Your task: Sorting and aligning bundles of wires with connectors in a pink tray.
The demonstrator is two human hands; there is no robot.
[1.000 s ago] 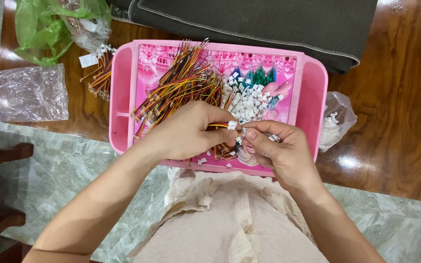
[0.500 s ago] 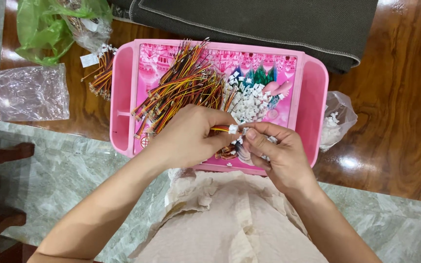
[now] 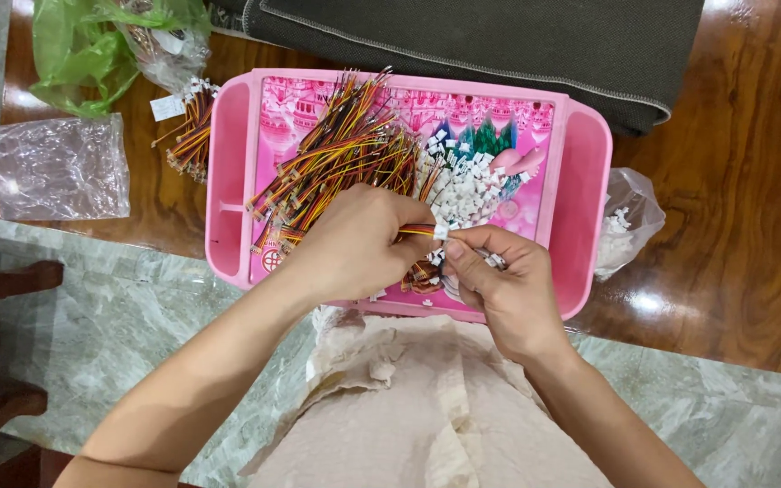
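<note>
A pink plastic tray (image 3: 228, 181) rests on my lap and against a wooden table. It holds a heap of red, yellow and black wire leads (image 3: 336, 158) and a pile of small white connector housings (image 3: 467, 185). My left hand (image 3: 350, 244) pinches one wire lead (image 3: 418, 231) over the tray's near edge. My right hand (image 3: 499, 280) grips a small white connector (image 3: 441, 232) at the tip of that lead. The two hands touch at the fingertips.
On the wooden table (image 3: 734, 181) lie a green plastic bag (image 3: 83, 50), a clear bag (image 3: 51, 167), a loose wire bundle (image 3: 193, 136) and a clear bag of white connectors (image 3: 621, 226). A dark fabric mat (image 3: 499, 41) lies behind the tray. The floor is marble.
Both hands stay together over the tray's near edge, with only small finger movements around the wire and connector.
</note>
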